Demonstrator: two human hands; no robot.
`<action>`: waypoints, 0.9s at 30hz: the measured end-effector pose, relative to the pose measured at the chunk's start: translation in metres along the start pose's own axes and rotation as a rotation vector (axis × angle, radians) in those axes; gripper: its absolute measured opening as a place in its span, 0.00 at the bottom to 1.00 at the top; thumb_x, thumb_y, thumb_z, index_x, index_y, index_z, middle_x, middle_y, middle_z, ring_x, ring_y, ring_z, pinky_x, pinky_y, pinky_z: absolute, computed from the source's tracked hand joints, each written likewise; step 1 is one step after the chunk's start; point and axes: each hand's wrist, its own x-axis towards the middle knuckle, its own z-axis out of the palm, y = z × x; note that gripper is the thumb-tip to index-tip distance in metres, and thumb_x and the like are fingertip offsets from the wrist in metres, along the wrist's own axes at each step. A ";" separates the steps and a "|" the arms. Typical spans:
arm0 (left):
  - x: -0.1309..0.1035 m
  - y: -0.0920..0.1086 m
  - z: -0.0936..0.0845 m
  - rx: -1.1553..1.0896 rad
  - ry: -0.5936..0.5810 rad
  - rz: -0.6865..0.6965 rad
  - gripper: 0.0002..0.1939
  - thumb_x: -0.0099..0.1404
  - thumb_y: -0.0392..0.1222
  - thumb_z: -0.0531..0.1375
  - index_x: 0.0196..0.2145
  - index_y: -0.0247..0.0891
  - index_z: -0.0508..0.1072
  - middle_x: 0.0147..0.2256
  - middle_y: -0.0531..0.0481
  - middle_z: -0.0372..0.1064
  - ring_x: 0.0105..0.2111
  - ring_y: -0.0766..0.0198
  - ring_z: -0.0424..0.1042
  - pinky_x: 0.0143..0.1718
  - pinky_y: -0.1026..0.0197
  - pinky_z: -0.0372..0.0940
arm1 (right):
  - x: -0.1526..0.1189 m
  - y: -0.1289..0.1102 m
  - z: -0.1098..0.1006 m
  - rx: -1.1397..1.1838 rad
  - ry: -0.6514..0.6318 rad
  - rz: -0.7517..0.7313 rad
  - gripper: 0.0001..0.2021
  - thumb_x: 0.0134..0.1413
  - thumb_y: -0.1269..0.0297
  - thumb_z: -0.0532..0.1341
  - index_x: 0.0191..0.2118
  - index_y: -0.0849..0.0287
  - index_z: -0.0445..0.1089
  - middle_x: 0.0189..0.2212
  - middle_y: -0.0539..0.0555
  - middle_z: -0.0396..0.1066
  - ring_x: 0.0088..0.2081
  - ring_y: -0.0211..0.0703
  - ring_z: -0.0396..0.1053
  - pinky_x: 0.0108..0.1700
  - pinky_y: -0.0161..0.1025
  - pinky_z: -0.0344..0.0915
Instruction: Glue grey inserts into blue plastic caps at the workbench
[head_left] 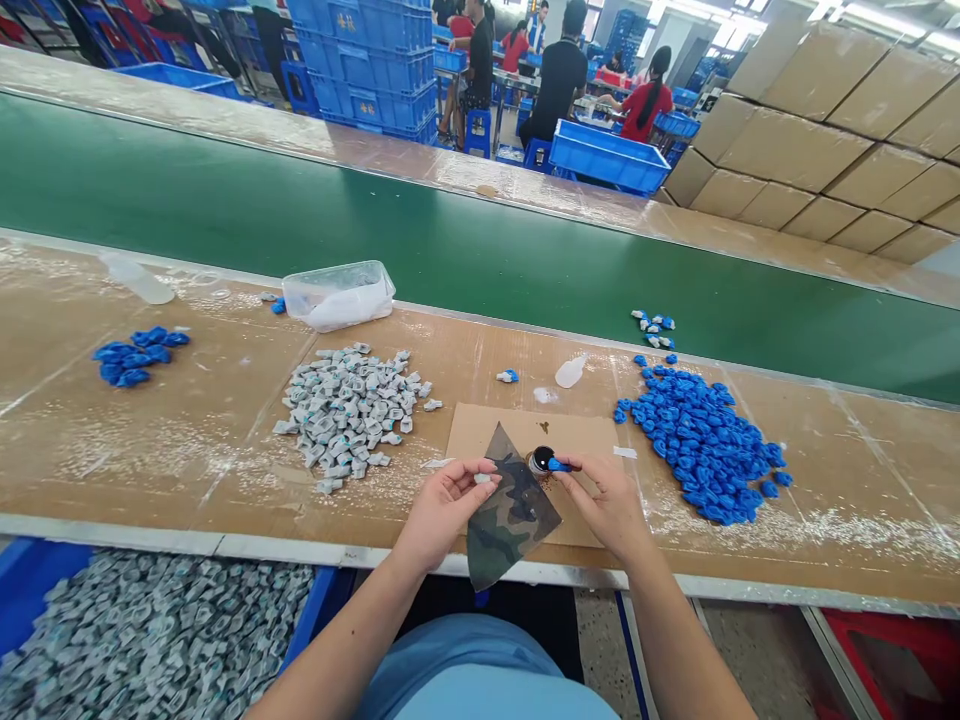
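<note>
The blue piece [559, 465] is at the right rim of the pot [541, 460], pinched between the thumb and fingertips of my right hand [606, 500]; whether it touches the rim I can't tell. My other right fingers are bent, the palm turned down just to the right of the pot.

My left hand [446, 508] is to the left of the pot, thumb and forefinger nearly together on a small grey piece [484, 478], the remaining fingers curled loosely behind. Just left of the pot, the cloth [510, 520], camouflage-patterned, slants down toward me past the table edge, and my left fingertips overlap its edge; I can't see if they press on it.

Under the pot is a cardboard sheet [592, 435]. Beyond the pot are a bottle [571, 371] on its side and, a little to its left, one joined piece [508, 376] of grey and blue. Left of the pot is the grey pile [352, 410]; right of it, well apart, the blue pile [705, 440]. Farther beyond the pot are a clear tub [341, 297], off to the left, and the green belt [375, 230].
</note>
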 end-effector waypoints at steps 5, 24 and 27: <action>-0.001 -0.003 -0.002 -0.020 0.041 0.049 0.20 0.46 0.48 0.71 0.31 0.37 0.70 0.36 0.45 0.77 0.43 0.58 0.74 0.47 0.56 0.66 | -0.003 0.000 -0.003 0.029 0.019 0.029 0.07 0.56 0.61 0.60 0.38 0.52 0.75 0.34 0.54 0.77 0.36 0.46 0.74 0.40 0.43 0.71; -0.011 -0.011 0.010 0.164 -0.142 0.086 0.13 0.55 0.44 0.65 0.38 0.37 0.74 0.35 0.48 0.74 0.34 0.64 0.72 0.40 0.59 0.69 | -0.018 -0.031 0.014 0.351 0.004 0.046 0.08 0.55 0.66 0.61 0.40 0.53 0.75 0.34 0.53 0.77 0.37 0.43 0.74 0.40 0.40 0.72; -0.014 -0.014 0.012 0.172 -0.177 0.104 0.15 0.56 0.43 0.64 0.41 0.37 0.73 0.37 0.46 0.74 0.36 0.61 0.74 0.42 0.58 0.69 | -0.018 -0.033 0.015 0.347 -0.022 0.023 0.08 0.55 0.66 0.61 0.40 0.52 0.75 0.33 0.53 0.77 0.36 0.42 0.74 0.40 0.40 0.72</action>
